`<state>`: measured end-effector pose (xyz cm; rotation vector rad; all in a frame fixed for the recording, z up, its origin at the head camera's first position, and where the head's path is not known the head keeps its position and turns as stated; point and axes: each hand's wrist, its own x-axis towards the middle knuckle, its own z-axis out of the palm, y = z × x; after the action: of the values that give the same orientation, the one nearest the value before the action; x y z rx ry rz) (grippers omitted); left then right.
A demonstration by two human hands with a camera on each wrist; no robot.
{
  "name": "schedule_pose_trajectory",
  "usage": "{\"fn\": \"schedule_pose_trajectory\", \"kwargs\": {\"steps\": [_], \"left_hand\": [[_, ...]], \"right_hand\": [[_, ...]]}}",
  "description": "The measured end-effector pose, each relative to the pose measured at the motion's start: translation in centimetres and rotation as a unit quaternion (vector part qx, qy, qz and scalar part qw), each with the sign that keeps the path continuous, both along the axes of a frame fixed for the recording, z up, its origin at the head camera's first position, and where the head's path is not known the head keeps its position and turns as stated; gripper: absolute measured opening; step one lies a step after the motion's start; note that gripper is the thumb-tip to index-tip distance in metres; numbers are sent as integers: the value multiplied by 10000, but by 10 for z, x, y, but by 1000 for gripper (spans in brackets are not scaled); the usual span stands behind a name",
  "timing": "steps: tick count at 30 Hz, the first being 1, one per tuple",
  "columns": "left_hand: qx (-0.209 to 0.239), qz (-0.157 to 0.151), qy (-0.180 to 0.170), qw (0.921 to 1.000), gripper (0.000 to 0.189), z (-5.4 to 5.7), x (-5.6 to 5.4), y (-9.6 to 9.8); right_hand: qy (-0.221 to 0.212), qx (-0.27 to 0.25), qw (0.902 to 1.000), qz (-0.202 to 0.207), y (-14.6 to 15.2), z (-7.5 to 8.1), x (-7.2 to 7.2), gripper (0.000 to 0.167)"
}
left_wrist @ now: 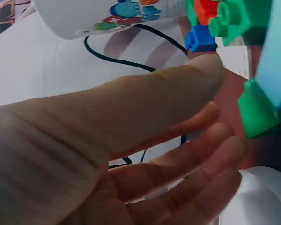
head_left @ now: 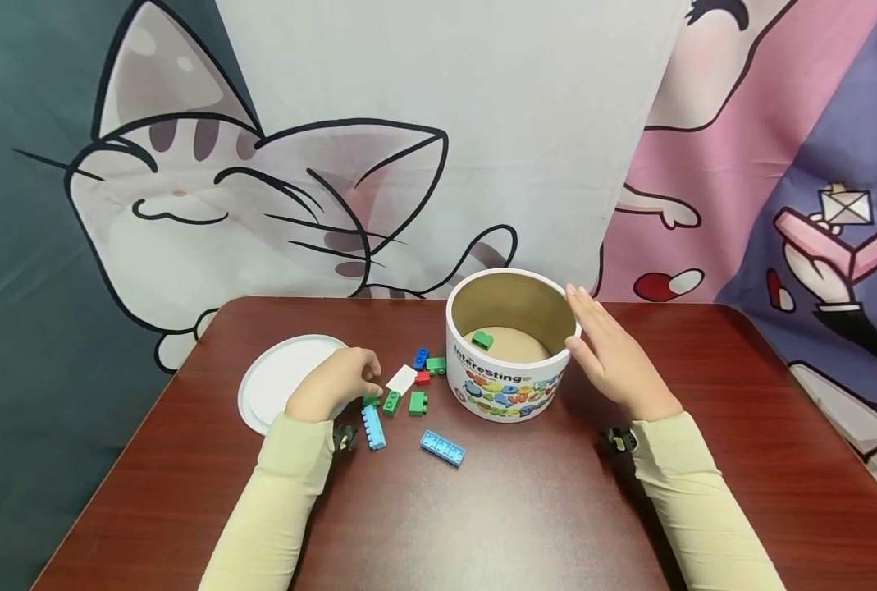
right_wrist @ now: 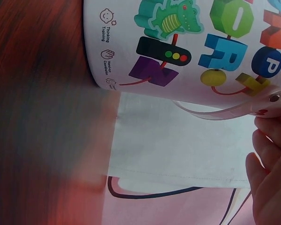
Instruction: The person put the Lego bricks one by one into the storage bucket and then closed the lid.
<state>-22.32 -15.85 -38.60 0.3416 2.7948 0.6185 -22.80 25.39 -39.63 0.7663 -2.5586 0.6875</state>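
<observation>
My left hand (head_left: 332,384) reaches over the table, its fingertips right at a small green brick (head_left: 371,400). In the left wrist view the thumb and loosely bent fingers stand apart, with that green brick (left_wrist: 256,111) beyond them. My right hand (head_left: 618,361) rests with extended fingers on the right rim of a white printed bucket (head_left: 508,404). Inside the bucket lies one green brick (head_left: 481,340). Between left hand and bucket are more green bricks (head_left: 418,403), a blue brick (head_left: 421,358), a red brick (head_left: 423,377) and a white flat piece (head_left: 402,379).
A round white lid (head_left: 279,382) lies at the left, partly under the left hand. Two long light-blue bricks (head_left: 442,448) lie nearer the front. Behind the brown table (head_left: 527,509) hangs a cartoon-printed curtain (head_left: 541,148). A clear handle (right_wrist: 215,115) hangs from the bucket's side.
</observation>
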Motion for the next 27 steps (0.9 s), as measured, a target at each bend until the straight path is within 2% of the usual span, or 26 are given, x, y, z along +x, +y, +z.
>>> {"fn": "schedule_pose_trajectory", "kwargs": {"steps": [14,22,27], "left_hand": [[-136,162,-75,9997,23,-8,1,-1],[-180,6,34,9998,20,-11,-3,1],[-267,41,51,9996,19,-13,-4,1]], "right_hand": [[-123,-6,9999,-7,0,3,1,67],[-88,-22,10000,-21,0,2,0,66],[-39,-80,10000,39,0,1,-1,65]]}}
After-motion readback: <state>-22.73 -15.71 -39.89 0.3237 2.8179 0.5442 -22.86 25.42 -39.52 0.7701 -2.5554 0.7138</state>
